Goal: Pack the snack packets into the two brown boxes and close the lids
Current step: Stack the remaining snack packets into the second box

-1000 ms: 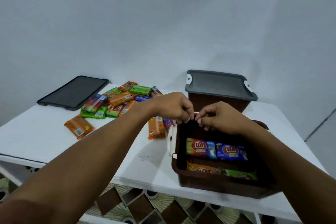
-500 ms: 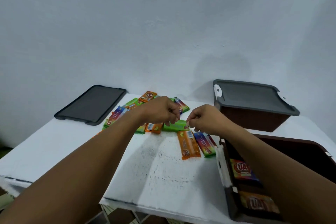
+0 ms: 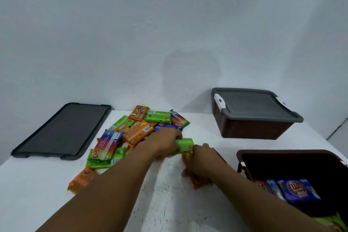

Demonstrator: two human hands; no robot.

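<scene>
The left hand [image 3: 164, 142] grips a green packet [image 3: 186, 144], the right hand [image 3: 204, 160] an orange packet [image 3: 200, 181]; probably light, slippery: pinch mid-body.

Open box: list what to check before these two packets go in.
1. Grip of left hand on green packet: ok.
2. Grip of right hand on orange packet: ok, fingers curled round it, though blurred.
3. Room in open box behind its blue packets: ok.
4. Closure of far box: grey lid on, ok; latched, cannot tell.
5. Whereabouts of spare lid: flat at the left, ok.
6. All of pile packed: not ok, many packets lie on the table.
</scene>
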